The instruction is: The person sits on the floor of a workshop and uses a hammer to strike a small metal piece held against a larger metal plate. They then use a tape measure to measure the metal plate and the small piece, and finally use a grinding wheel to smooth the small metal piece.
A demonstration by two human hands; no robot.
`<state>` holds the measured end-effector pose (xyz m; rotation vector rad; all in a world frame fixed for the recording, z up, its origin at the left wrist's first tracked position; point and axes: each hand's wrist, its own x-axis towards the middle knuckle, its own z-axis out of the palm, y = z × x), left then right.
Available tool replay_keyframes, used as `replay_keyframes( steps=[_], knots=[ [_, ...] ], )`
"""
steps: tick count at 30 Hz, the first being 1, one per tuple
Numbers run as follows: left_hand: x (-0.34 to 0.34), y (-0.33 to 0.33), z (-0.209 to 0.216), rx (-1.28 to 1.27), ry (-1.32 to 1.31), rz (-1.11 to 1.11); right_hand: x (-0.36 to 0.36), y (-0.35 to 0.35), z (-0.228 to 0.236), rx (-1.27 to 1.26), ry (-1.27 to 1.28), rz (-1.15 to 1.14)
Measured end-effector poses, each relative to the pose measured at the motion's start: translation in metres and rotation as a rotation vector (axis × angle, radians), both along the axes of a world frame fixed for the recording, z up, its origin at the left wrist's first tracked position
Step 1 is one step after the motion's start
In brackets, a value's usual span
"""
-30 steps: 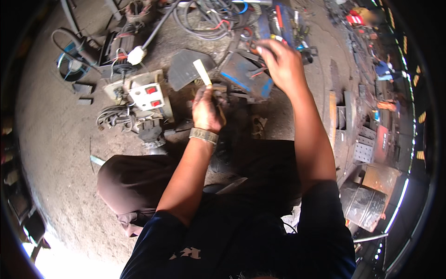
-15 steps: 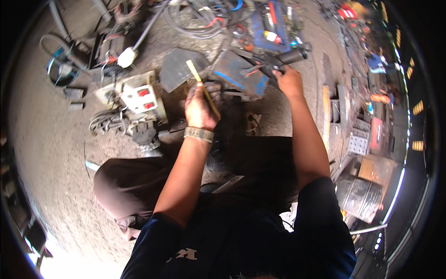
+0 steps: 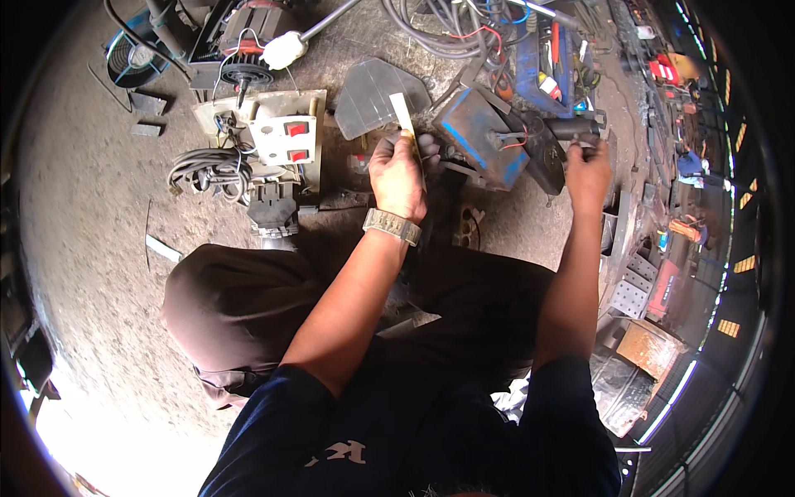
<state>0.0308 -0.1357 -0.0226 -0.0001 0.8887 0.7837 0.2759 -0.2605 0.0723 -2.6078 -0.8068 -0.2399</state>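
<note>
A narrow, flat yellow strip, like a rule, stands up out of my left hand; the fingers are closed round its lower part. A metal watch is on that wrist. Beyond this hand lies a dark grey angular plate. Right of it is a worn blue metal block with a dark flat piece against its side. My right hand has curled fingers at the end of a black cylinder; what they hold, if anything, is hidden.
A white switch panel with red rockers and coiled cable sits at left, near a motor. Grey hoses and a blue tool tray lie at the far side. Metal pieces and a perforated block line the right.
My view has shifted, so the scene sits further right. My right hand has come away from the dark piece by the blue block toward the black cylinder's end. My left hand keeps the strip.
</note>
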Motion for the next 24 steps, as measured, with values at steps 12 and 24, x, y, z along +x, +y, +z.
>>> replay_keyframes(
  steps=[12, 24],
  knots=[
    [0.006, 0.003, -0.012, 0.058, 0.021, 0.045, -0.135, 0.114, 0.035, 0.609, 0.753, 0.582],
    [0.007, 0.008, -0.013, 0.056, 0.065, 0.068, -0.164, 0.145, -0.013, 0.412, 0.738, 0.572]
  ],
)
